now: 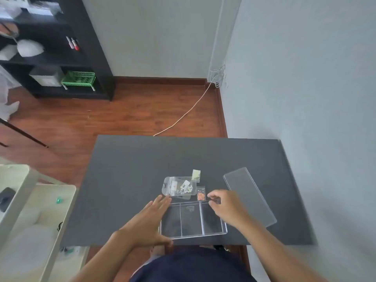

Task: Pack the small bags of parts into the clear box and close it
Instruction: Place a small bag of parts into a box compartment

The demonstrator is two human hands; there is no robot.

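Observation:
A clear box [193, 234] with three compartments lies open near the front edge of the dark grey table [132, 169]. My left hand [148, 220] rests flat against the box's left side, fingers spread. My right hand [225, 204] hovers over the box's far right corner, its fingertips pinched on a small dark-looking bag [215, 200]. Just beyond the box lie a larger clear bag of white parts [180, 186], a small bag of orange parts [201, 195] and a small pale bag [196, 175]. The clear lid [249, 195] lies flat to the right.
A wall runs close along the table's right side. A white cart [30, 210] with shelves stands to the left of the table. A black shelf unit [61, 58] stands across the wooden floor, and a cable [183, 117] trails over the floor behind the table.

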